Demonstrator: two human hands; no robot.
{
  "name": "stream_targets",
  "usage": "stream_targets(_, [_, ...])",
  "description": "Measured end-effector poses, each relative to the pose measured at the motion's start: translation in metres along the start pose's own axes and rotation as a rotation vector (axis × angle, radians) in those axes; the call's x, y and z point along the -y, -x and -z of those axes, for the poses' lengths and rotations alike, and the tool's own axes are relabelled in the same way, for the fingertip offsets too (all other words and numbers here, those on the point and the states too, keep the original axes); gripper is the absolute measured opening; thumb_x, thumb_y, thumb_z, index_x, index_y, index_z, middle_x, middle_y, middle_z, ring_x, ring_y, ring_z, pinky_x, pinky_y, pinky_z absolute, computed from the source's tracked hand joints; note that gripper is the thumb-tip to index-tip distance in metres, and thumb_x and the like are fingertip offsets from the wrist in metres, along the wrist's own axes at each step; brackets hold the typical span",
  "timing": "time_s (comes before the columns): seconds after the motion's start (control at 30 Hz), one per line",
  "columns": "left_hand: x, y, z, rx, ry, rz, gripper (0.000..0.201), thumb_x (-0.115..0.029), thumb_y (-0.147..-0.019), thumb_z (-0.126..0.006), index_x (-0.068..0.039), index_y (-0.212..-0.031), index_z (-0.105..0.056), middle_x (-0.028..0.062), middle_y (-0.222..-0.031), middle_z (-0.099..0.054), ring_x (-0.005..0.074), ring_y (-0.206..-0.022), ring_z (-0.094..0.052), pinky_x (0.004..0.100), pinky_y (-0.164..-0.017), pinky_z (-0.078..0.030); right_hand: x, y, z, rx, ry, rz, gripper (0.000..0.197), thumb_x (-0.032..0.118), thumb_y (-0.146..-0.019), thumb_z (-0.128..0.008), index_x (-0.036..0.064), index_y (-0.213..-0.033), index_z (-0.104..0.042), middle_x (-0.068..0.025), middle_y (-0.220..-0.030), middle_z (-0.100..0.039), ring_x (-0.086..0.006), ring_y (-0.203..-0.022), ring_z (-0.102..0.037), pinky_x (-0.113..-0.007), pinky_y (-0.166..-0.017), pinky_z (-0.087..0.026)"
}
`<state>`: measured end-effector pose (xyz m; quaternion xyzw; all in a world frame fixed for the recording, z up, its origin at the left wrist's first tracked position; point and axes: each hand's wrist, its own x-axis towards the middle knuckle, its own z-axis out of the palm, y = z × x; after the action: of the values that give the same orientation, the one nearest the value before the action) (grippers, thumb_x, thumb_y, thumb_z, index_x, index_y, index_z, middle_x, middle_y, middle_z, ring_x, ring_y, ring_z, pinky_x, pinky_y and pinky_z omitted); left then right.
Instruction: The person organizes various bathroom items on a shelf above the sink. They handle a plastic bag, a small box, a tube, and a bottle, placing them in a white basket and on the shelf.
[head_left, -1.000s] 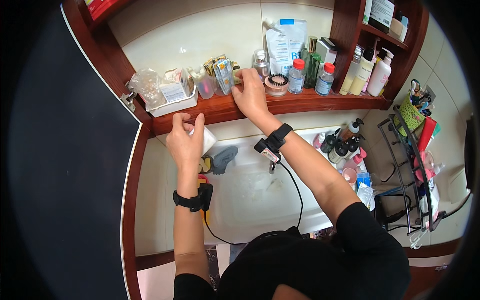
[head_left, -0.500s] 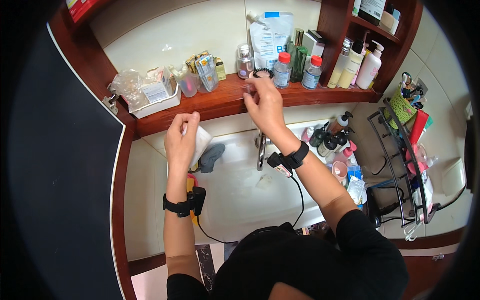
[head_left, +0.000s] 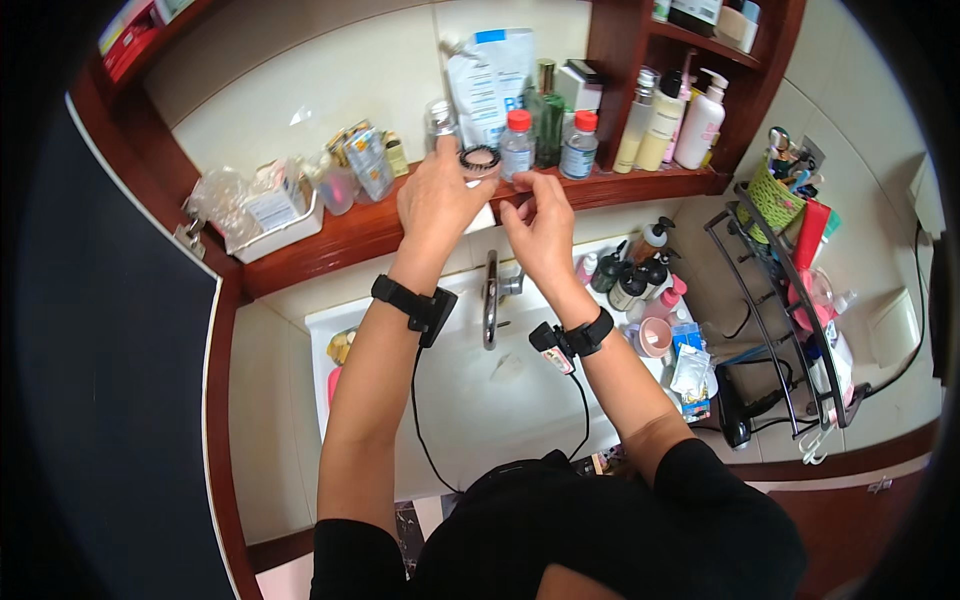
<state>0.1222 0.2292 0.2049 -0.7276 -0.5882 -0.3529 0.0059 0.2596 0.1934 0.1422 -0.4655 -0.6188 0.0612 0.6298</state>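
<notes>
My left hand [head_left: 432,205] is at the wooden shelf [head_left: 360,225], its fingers reaching beside a clear bottle with a silver cap [head_left: 440,118]. A folded white cloth [head_left: 482,219] shows beneath its thumb, held against the shelf's front edge. Just right of it, my right hand [head_left: 543,228] hovers at the shelf edge with loosely bent, parted fingers and nothing visible in them. Behind the hands, a black coil hair tie [head_left: 480,157] lies on a round pinkish jar [head_left: 478,172]. Two clear bottles with red caps, one nearer [head_left: 516,150] and one farther right [head_left: 578,152], stand close by.
Below is a white sink [head_left: 470,410] with a chrome faucet [head_left: 490,300]. A white tray [head_left: 285,232] of packets sits at the shelf's left. Pump bottles [head_left: 628,285] crowd the sink's right rim, near a dark wire rack [head_left: 765,300]. A dark door panel [head_left: 120,350] stands left.
My left hand has moved up and right with the white cloth, from over the sink's back left corner to the shelf. My right hand has drawn slightly down and right. The view has shifted.
</notes>
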Motion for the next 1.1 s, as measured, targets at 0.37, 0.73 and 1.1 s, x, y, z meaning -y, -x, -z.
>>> stream_targets(0.37, [0.019,0.029,0.025,-0.115,0.008,0.120,0.063,-0.045,-0.079,-0.080,-0.009,-0.127,-0.061,0.0125,-0.098,-0.077,0.0347,-0.093,-0.073,0.0472,-0.077,-0.057,-0.006,0.006,0.027,0.050,-0.042,0.007,0.033,-0.002,-0.083,-0.073,0.0004,-0.114,-0.064,-0.0081,-0.101,-0.062,-0.0121,-0.068,-0.057,-0.027,-0.063,-0.049])
stream_targets(0.73, [0.053,0.050,0.039,-0.295,-0.204,0.111,0.050,-0.046,-0.083,-0.079,-0.006,-0.108,-0.061,0.0138,-0.089,-0.070,0.0380,-0.084,-0.070,0.0492,-0.072,-0.055,0.009,-0.005,-0.018,0.147,-0.105,0.086,0.031,0.000,-0.083,-0.072,-0.0008,-0.114,-0.064,-0.0113,-0.098,-0.061,-0.0174,-0.069,-0.061,-0.031,-0.067,-0.051])
stream_targets(1.1, [0.060,0.107,0.063,0.141,1.118,0.676,0.047,-0.053,-0.105,-0.053,-0.008,-0.117,-0.056,0.0018,-0.103,-0.056,0.0142,-0.098,-0.057,0.0334,-0.091,-0.048,0.025,-0.100,-0.081,0.291,0.245,0.188,0.045,0.008,-0.087,-0.065,-0.0045,-0.128,-0.050,-0.0327,-0.119,-0.054,-0.0501,-0.099,-0.064,-0.053,-0.088,-0.054])
